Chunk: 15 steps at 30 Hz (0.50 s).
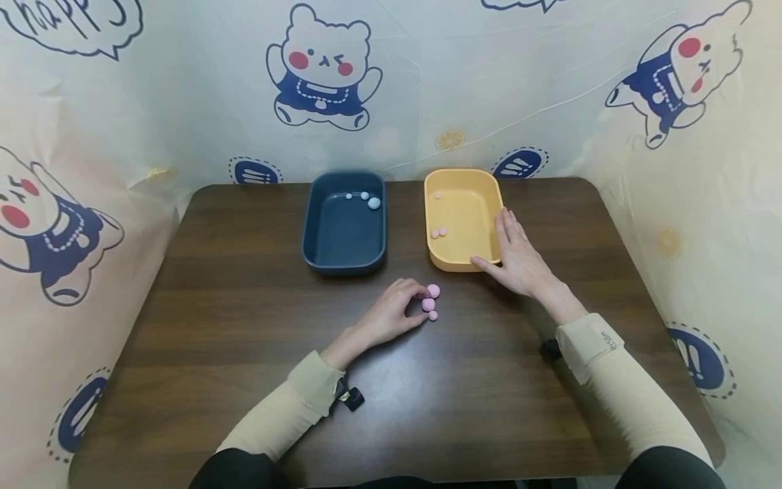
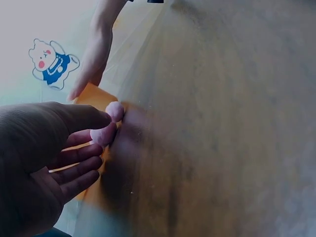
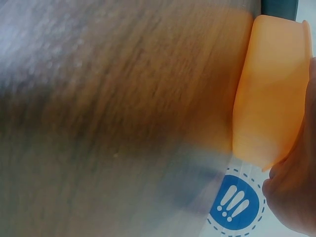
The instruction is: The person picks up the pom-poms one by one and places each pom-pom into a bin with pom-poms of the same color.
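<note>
Three pink balls [image 1: 428,305] lie close together on the brown table, in front of the yellow tray. Beside them, my left hand [image 1: 388,312] has thumb and forefinger spread apart, with the fingertips close against the balls; the left wrist view shows two pink balls [image 2: 114,111] near the thumb tip. Whether the fingertips touch is hard to tell. My right hand [image 1: 524,265] rests with extended fingers along the right rim of the yellow tray [image 1: 464,263], its thumb at the front corner. Several small pink balls sit inside that tray.
Left of the yellow tray stands a dark blue tray [image 1: 344,263] holding several light blue balls [image 1: 374,203], grouped at its back right. Both trays are near the far edge of the table [image 1: 244,285]. A printed curtain [image 1: 415,88] surrounds the back and sides.
</note>
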Tool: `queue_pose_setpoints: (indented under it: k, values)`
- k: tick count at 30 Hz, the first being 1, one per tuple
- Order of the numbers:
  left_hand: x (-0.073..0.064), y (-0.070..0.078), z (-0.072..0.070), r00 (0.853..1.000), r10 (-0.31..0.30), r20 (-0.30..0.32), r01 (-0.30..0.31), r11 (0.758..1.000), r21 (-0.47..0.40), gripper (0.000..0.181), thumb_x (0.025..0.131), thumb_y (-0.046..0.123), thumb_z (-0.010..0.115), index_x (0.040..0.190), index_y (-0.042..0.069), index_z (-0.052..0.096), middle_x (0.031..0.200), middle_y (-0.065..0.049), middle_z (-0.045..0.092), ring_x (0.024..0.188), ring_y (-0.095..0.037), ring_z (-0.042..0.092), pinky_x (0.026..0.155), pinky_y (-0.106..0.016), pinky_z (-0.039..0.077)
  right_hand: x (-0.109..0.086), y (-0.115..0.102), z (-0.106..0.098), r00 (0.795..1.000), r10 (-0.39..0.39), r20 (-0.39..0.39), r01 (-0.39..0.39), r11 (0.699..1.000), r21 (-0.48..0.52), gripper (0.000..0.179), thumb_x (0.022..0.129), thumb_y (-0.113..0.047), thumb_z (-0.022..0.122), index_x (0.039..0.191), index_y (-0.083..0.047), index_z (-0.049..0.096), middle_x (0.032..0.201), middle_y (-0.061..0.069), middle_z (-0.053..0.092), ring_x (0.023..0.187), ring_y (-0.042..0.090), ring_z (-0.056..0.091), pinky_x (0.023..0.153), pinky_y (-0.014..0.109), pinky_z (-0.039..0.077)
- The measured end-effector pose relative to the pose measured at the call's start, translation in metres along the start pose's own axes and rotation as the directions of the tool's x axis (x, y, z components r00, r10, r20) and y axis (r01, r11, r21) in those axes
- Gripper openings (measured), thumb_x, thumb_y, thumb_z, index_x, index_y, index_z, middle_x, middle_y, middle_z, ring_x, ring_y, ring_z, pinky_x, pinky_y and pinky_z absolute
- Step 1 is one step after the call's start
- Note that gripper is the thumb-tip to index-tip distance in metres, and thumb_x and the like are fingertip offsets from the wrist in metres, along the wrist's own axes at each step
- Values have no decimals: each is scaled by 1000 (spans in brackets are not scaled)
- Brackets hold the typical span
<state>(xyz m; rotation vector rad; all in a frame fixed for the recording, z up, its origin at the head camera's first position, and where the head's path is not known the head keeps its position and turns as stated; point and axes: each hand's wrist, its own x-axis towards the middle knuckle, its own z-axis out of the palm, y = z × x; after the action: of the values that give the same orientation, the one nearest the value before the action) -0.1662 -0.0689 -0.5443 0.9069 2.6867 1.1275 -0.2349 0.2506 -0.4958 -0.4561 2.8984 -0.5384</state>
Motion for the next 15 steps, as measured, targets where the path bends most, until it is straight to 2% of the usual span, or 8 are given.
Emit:
queue_pose_setpoints:
  k: [4, 7, 10, 11, 15]
  values:
    - [1, 4, -3, 1000, -11, 25, 11, 1000, 4, 32, 98, 21, 84, 126, 9, 75, 121, -5, 75, 115, -22, 60, 104, -40, 54, 0, 0, -1, 1000, -5, -3, 5, 1000, 3, 115, 106, -73, 49, 174, -4, -13, 184, 16, -20, 174, 38, -10, 140, 61, 9]
    - [0, 14, -10, 998, -36, 45, 36, 999, 11, 30, 99, 21, 83, 125, 8, 75, 120, -5, 76, 115, -21, 60, 103, -41, 55, 0, 0, 0, 1000, -9, -6, 9, 1000, 2, 115, 106, -74, 49, 174, -4, -13, 184, 17, -19, 174, 39, -9, 140, 61, 10]
    - [-2, 16, -12, 998, -46, 36, 46, 999, 7, 28, 99, 22, 83, 123, 9, 76, 117, -4, 76, 113, -20, 60, 101, -38, 55, 0, 0, 0, 1000, -9, -9, 9, 1000, 0, 115, 106, -74, 49, 174, -4, -13, 184, 17, -19, 174, 39, -9, 140, 61, 10]
    - [-3, 21, -15, 998, -61, 33, 61, 998, -1, 27, 98, 18, 84, 122, 8, 76, 116, -5, 76, 111, -20, 61, 100, -40, 56, -1, 1, 0, 1000, -9, -10, 9, 1000, 0, 115, 106, -74, 49, 174, -4, -13, 184, 17, -19, 174, 39, -9, 140, 61, 10]
    - [-5, 24, -22, 998, -61, -3, 61, 998, -13, 27, 96, 18, 86, 119, 7, 77, 113, -6, 76, 109, -22, 63, 97, -40, 56, -1, 0, -1, 1000, -9, -12, 9, 1000, 4, 115, 106, -74, 49, 174, -3, -12, 184, 16, -21, 174, 39, -10, 140, 61, 10]
